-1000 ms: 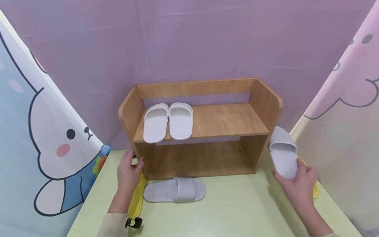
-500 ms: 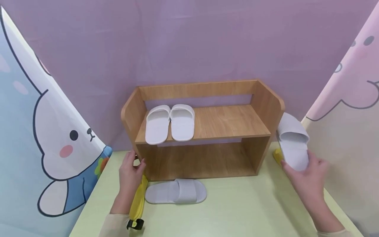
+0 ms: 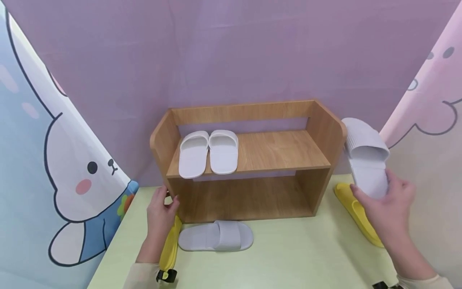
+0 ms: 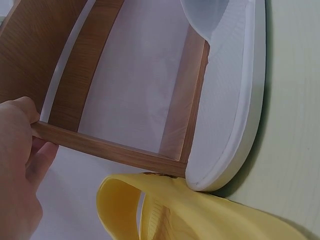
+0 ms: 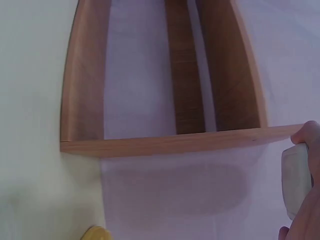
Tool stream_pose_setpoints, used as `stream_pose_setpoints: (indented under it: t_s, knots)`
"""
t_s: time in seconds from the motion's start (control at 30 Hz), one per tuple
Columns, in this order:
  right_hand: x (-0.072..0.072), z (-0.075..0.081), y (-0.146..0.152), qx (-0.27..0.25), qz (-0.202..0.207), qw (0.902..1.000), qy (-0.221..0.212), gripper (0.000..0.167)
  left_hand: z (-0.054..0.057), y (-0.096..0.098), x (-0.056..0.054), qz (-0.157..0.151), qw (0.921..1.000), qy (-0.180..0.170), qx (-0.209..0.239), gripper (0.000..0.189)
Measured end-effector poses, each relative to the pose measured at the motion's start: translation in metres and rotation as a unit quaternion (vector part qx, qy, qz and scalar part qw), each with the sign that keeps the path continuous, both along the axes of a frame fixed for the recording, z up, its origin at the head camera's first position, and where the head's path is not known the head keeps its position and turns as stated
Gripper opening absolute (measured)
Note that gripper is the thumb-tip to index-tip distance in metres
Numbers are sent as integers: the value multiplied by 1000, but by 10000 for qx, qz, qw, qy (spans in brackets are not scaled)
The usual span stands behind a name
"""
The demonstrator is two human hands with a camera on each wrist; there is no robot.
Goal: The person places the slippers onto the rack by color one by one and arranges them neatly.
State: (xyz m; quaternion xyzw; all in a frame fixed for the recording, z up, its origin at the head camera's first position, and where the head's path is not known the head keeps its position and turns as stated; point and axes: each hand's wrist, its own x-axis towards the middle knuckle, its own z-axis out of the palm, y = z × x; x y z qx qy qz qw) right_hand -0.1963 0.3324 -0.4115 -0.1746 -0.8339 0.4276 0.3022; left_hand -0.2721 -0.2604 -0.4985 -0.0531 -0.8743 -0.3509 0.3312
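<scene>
My right hand [image 3: 391, 202] grips a pale grey slipper [image 3: 364, 136] by its heel end, held tilted in the air just right of a small two-tier wooden shoe rack [image 3: 278, 148]. In the right wrist view only the slipper's end [image 5: 296, 177] shows beside my fingers. At the rack's other end, my left hand [image 3: 160, 210] pinches the edge of the left side panel; the left wrist view shows thumb and fingers on either side of the board. A matching grey slipper [image 3: 229, 237] lies sideways on the table before the rack. Two white slippers [image 3: 193, 162] sit side by side on the upper tier's left.
One yellow slipper [image 3: 170, 249] lies beside my left forearm, left of the rack. Another yellow slipper [image 3: 357, 212] is on the table below my right hand. A purple cloth [image 3: 252, 52] hangs behind, with printed cloths at both sides.
My right hand has lifted the grey slipper upward and to the right, uncovering more of the yellow slipper beneath. The left hand stays at the rack's side panel.
</scene>
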Motion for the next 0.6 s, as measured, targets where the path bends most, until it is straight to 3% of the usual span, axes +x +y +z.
stream_pose_setpoints:
  t_s: [0.27,0.6]
  knots:
    - [3,18,-7,-68,-37,9999,100,100,-2,0,0,25,10000,-35,2,60]
    - [3,30,-13,47,-153,9976,669,99,-1,1,0,47,10000,-47,-15,59]
